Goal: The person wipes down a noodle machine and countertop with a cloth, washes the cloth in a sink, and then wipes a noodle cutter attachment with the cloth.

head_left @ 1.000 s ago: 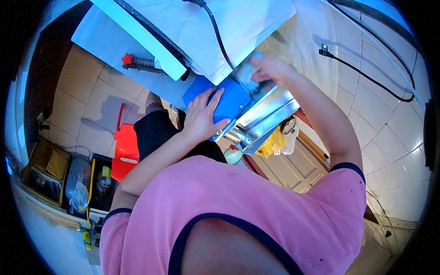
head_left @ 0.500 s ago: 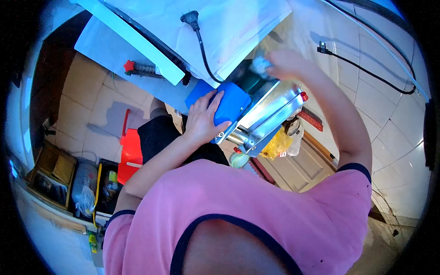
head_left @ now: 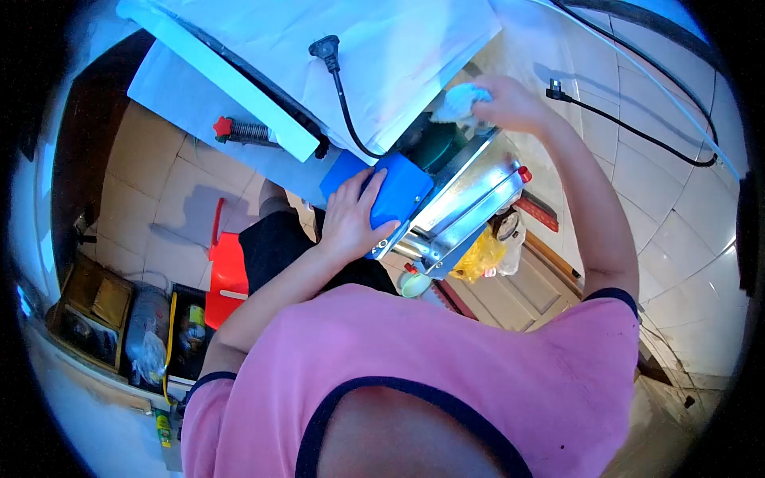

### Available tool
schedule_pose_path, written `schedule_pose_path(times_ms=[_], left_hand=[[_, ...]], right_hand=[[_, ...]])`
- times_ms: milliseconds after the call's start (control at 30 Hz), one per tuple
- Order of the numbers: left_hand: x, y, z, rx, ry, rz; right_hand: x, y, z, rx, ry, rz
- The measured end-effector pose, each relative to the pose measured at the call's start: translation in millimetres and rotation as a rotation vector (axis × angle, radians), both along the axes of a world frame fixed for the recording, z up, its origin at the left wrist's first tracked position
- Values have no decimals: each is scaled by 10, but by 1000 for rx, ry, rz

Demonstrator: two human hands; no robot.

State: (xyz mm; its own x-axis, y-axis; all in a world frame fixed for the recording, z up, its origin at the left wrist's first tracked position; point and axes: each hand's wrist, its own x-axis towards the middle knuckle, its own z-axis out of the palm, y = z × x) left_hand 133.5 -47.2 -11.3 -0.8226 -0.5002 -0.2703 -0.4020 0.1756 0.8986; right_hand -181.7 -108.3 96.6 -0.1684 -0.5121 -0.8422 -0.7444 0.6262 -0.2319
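A machine with a blue housing (head_left: 402, 190) and shiny metal plates (head_left: 470, 195) lies on its side in front of me. My left hand (head_left: 351, 215) rests on the blue housing, its fingers spread over the near face and the thumb apart. A bunched light-blue cloth (head_left: 460, 103) is pinched in my right hand (head_left: 514, 105), above the far end of the machine. Beneath the cloth shows a dark green, rounded part (head_left: 437, 148), partly hidden. A black power plug (head_left: 324, 49) lies near the machine, its cord running to the blue housing.
White sheets (head_left: 406, 48) cover the work surface. A spring rod with a red star knob (head_left: 223, 127) sits at the left. Another black plug (head_left: 558, 90) lies on the right. Below are a red plastic chair (head_left: 227, 275), a yellow bag (head_left: 478, 255) and a crate (head_left: 89, 307).
My right hand has shifted slightly right with the cloth, uncovering more of the green part. My left hand stays on the blue housing. The view has tilted a little.
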Motion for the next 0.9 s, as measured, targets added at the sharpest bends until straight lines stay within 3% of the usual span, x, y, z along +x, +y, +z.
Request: schedule_pose_path(times_ms=[33, 100, 167, 300, 400, 567, 700, 900], left_hand=[[-7, -6, -4, -1, 2, -6], [-6, 3, -6, 7, 5, -5], [-12, 1, -4, 3, 14, -9], [-1, -29, 13, -4, -21, -36], [-10, -46, -14, 6, 5, -18], [1, -47, 6, 30, -28, -10], [25, -35, -18, 26, 6, 26], [17, -19, -29, 27, -7, 7]], right_hand=[[22, 74, -86, -1, 2, -6], [88, 336, -366, -239, -134, 390], [359, 348, -469, 249, 3, 629], [420, 140, -885, 462, 110, 636], [-39, 267, -1875, 263, -39, 782], [14, 74, -2431, 54, -65, 706], [60, 120, -2431, -23, -97, 664], [40, 269, -1626, -17, -157, 711]])
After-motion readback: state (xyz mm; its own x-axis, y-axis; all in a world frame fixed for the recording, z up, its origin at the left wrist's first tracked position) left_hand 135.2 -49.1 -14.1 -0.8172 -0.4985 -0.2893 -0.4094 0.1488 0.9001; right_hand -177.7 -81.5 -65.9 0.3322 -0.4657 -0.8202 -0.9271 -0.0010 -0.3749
